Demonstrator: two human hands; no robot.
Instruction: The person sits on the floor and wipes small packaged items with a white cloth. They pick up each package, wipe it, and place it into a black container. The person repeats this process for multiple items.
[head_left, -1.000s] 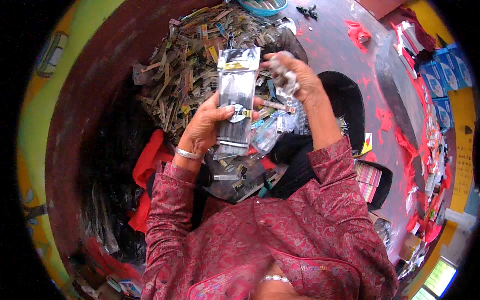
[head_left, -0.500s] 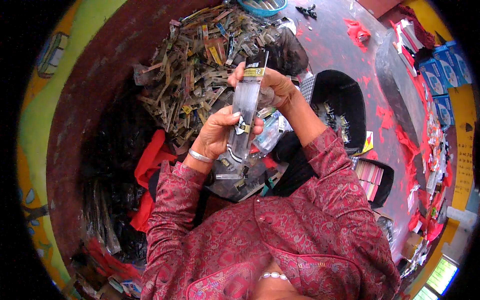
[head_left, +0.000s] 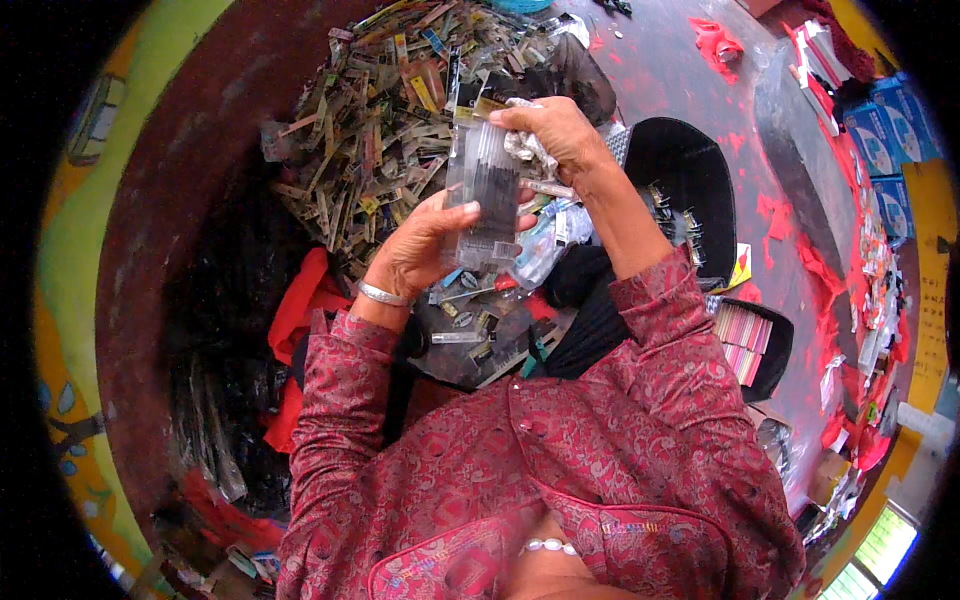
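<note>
Clear plastic packet [head_left: 484, 195] of dark sticks gripped by both hands: left [head_left: 425, 245] below, right [head_left: 555, 135] pinching top.

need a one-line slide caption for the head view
Both hands, left and right, hold a clear packet above a pile of packets.

A clear plastic packet [head_left: 483, 195] is gleaming glossily at the centre of the frame, dark thin pieces showing through its smooth film. The left hand [head_left: 425, 245] is wearing a shiny metal bangle [head_left: 383, 294], and the right hand [head_left: 556, 135] is clutching crinkled, shiny film [head_left: 525, 150]. The sleeves [head_left: 660, 340] are showing patterned red cloth with a slight sheen. In the upper middle, a heap of packets [head_left: 380, 130] is glinting. At upper right, the floor [head_left: 690, 70] is looking smooth, painted red and patchy.
</note>
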